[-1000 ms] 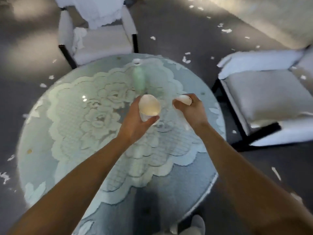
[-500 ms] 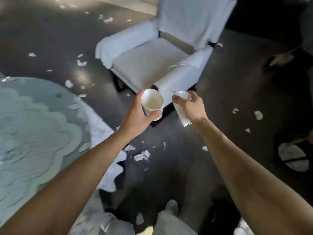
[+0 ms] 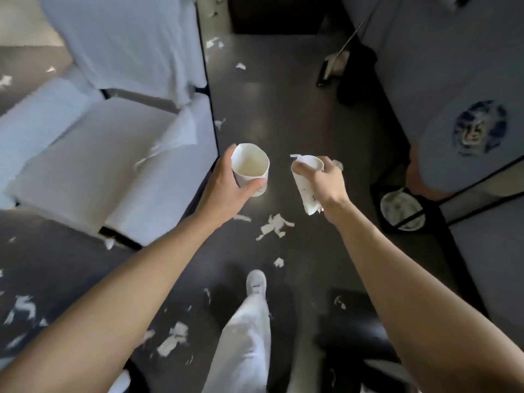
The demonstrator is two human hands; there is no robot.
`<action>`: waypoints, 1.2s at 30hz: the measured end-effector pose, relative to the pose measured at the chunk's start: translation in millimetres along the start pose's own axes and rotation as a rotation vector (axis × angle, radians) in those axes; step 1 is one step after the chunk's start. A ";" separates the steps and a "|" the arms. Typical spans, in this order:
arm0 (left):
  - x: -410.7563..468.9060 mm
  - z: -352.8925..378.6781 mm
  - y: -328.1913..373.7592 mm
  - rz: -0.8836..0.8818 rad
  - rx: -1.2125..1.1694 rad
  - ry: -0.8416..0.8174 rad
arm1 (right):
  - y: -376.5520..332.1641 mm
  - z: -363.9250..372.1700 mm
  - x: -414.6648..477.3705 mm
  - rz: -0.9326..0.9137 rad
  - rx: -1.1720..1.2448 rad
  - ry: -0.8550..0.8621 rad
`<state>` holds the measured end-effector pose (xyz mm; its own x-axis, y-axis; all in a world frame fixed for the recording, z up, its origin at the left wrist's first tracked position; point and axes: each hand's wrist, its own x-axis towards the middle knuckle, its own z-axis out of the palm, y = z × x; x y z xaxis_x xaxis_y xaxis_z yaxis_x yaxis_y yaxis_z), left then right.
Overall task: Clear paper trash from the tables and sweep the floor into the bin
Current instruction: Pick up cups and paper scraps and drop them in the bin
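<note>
A: Where was the paper cup [image 3: 251, 168]?

B: The left hand [image 3: 226, 188] held it upright in the air, above the dark floor [image 3: 283, 109]. The fingers [image 3: 226, 158] and the thumb were curled around the cup wall, and its mouth faced the camera.

A: And the right hand [image 3: 326, 185]?

B: It gripped a crushed cup [image 3: 307, 194], which was tilted. Its fingers were clamped on the rim and the side. The two cups were near each other but apart.

A: What lay below?

B: Many paper scraps [image 3: 273, 226] lay on the floor, under the hands and nearer, around a white shoe [image 3: 256, 282]. A white armchair [image 3: 99, 165] stood at the left.
</note>
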<state>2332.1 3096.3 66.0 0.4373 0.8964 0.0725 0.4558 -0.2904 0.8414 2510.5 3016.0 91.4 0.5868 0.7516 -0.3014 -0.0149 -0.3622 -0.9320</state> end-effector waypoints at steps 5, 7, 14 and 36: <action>154.1 34.2 23.5 0.044 0.013 -0.049 | -47.2 -27.8 134.8 0.008 0.026 0.074; 214.4 50.0 35.7 0.058 0.040 -0.076 | -72.6 -41.0 187.2 -0.003 0.041 0.098; 420.4 138.3 80.1 0.128 0.041 -0.175 | -126.5 -103.8 371.9 0.017 0.110 0.217; 1129.4 381.7 156.0 0.256 0.164 -0.431 | -296.8 -265.0 1055.4 0.096 0.196 0.361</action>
<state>3193.0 3935.5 74.8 0.8140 0.5808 0.0092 0.3925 -0.5617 0.7283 3348.7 3770.6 103.2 0.8208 0.4655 -0.3311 -0.2163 -0.2832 -0.9344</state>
